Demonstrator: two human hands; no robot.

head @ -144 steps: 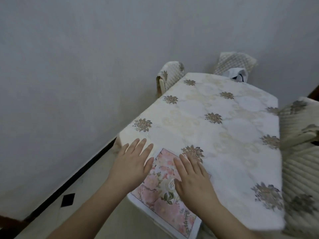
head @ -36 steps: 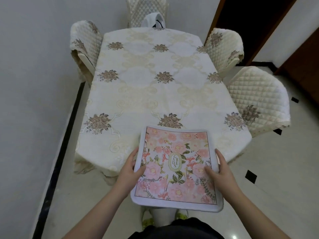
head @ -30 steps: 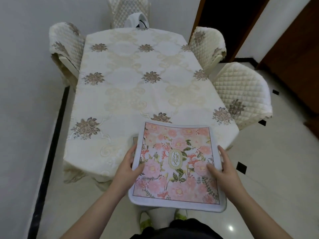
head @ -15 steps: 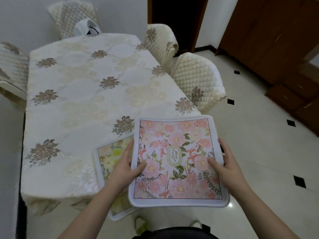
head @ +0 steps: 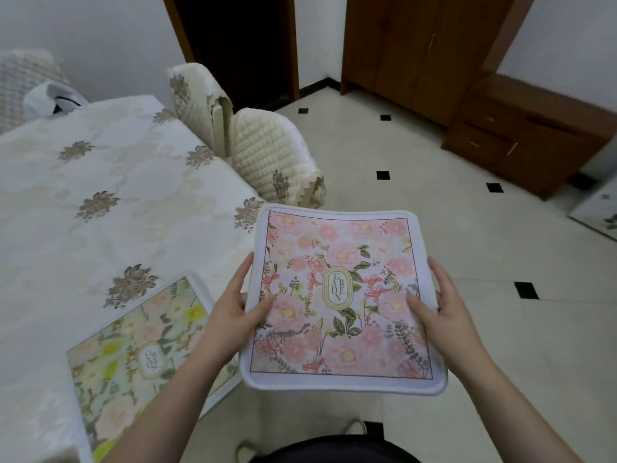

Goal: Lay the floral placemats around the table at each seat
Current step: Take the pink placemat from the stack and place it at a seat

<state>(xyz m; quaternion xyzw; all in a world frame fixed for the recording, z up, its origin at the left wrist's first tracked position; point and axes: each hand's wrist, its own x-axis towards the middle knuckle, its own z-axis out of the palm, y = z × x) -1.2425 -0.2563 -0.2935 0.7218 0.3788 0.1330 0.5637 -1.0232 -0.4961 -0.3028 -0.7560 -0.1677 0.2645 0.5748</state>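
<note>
I hold a pink floral placemat (head: pixel 340 295) flat in the air, off the table's near right corner and over the floor. My left hand (head: pixel 237 302) grips its left edge with the thumb on top. My right hand (head: pixel 437 305) grips its right edge the same way. A yellow-green floral placemat (head: pixel 133 355) lies on the table (head: pixel 100 202) at its near end, partly under my left forearm, with its near corner over the table edge. The table wears a cream cloth with brown flower motifs.
Two quilted cream chairs (head: pixel 267 155) stand along the table's right side. Another covered chair (head: pixel 23 78) is at the far end with a white object (head: pixel 53 98) by it. Brown wooden cabinets (head: pixel 500 95) and a dark doorway (head: pixel 240 45) lie beyond the tiled floor (head: pixel 434 195).
The view has swung right, away from the table. The pink placemat came up off the stack and moved right in both hands, uncovering the yellow-green placemat left on the table.
</note>
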